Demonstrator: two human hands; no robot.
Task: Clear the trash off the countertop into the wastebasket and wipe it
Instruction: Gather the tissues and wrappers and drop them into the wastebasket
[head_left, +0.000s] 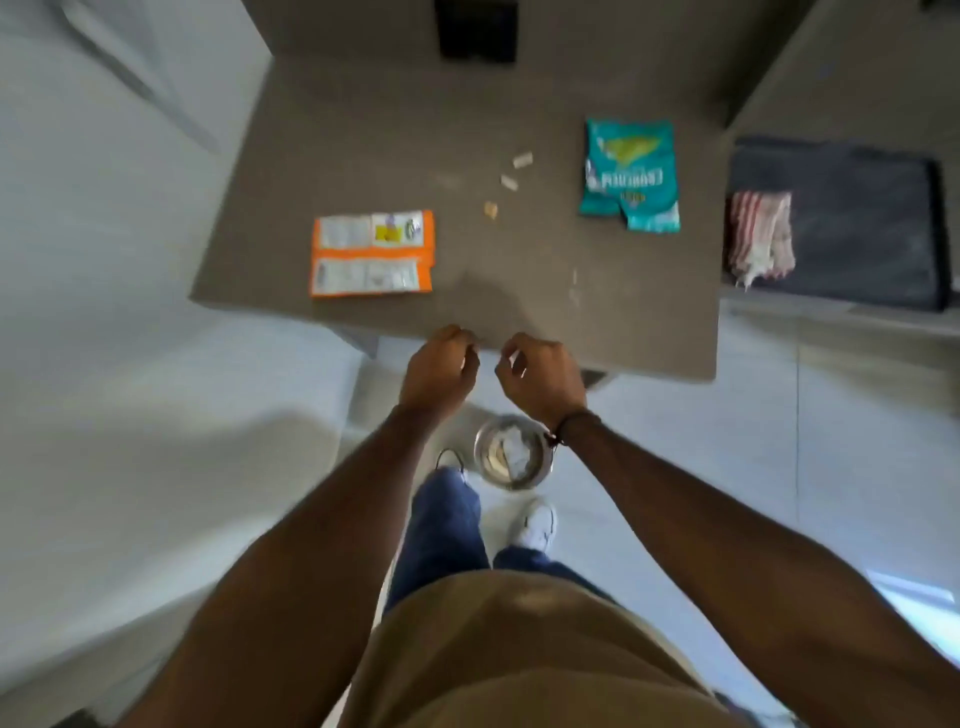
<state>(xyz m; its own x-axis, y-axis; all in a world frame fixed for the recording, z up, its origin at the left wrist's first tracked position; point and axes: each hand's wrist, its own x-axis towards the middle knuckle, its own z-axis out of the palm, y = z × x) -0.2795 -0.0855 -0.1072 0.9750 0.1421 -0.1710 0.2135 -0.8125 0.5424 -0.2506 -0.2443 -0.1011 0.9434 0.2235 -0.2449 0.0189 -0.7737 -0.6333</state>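
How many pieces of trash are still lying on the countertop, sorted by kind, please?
Orange wrapper: 1
Teal snack bag: 1
Small pale scraps: 3
Total: 5

Fainter flecks near the countertop front edge are too blurred to count.

countertop: matt grey-brown, smooth, stone-like | orange packet beyond left hand: printed, slightly glossy | teal bag far beyond right hand: crinkled shiny plastic film | wastebasket beneath the wrists: shiny metal | striped cloth far right: soft woven fabric, on dark matt mat
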